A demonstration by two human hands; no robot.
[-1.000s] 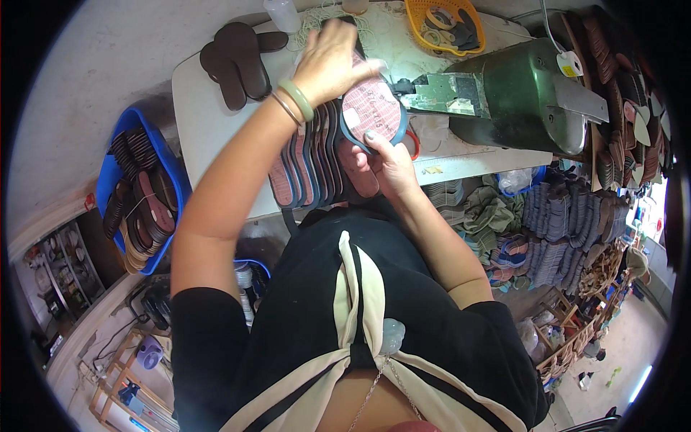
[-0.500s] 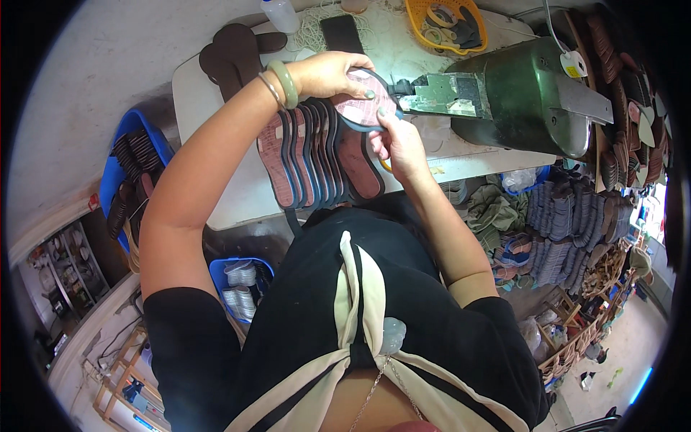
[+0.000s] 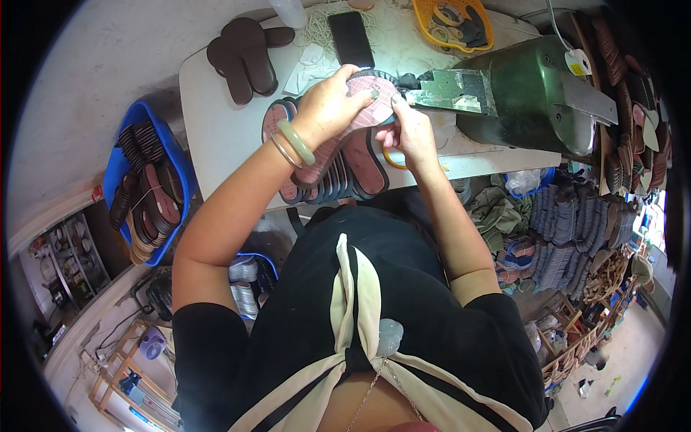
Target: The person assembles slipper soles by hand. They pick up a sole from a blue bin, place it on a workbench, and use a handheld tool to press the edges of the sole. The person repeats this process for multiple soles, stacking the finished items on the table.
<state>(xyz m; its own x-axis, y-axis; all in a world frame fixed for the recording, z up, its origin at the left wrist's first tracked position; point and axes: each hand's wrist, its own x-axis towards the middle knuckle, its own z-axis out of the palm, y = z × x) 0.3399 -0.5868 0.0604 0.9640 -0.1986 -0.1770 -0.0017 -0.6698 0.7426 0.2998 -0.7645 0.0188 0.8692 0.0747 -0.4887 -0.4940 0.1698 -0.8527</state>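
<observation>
A pink-faced shoe sole with a dark rim is held between my two hands, its long end slanting down toward me. My left hand, with a green bangle and a thin metal one at the wrist, grips it with the thumb on the pink face. My right hand pinches its right edge between thumb and curled fingers. The sole's upper end meets the narrow arm of a green sewing machine; the contact point is partly hidden. Beneath it, a row of similar soles lies on the white table.
Dark brown soles lie at the far left, near a black phone and tangled pale string. A yellow basket with tape rolls stands behind. Left of the table is a blue bin of soles.
The sole has swung round so its long end points toward me. My left hand and forearm have moved nearer and to the right, uncovering the brown soles; my right hand has shifted slightly right.
</observation>
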